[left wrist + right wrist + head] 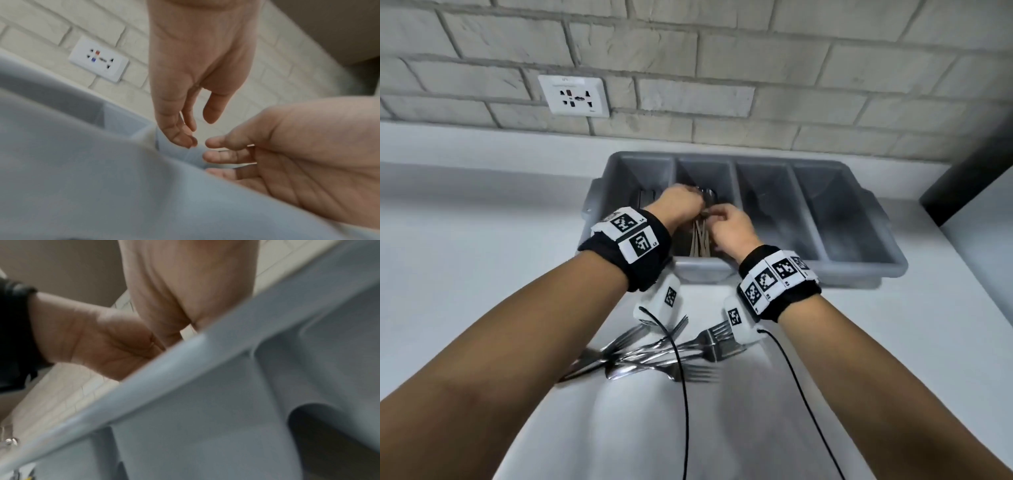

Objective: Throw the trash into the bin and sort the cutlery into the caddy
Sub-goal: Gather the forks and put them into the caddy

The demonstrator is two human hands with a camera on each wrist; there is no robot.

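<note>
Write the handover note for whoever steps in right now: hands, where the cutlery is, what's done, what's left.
Left hand and right hand are both over the grey caddy's second compartment from the left, at a bundle of spoons standing in it; the left-wrist view shows fingers relaxed, and whether any still touch the spoons is unclear.
Done: spoons in that compartment; dark cutlery lies in the leftmost.
Left: the pile of forks on the white counter, in front of the caddy. No trash or bin is in view.
</note>
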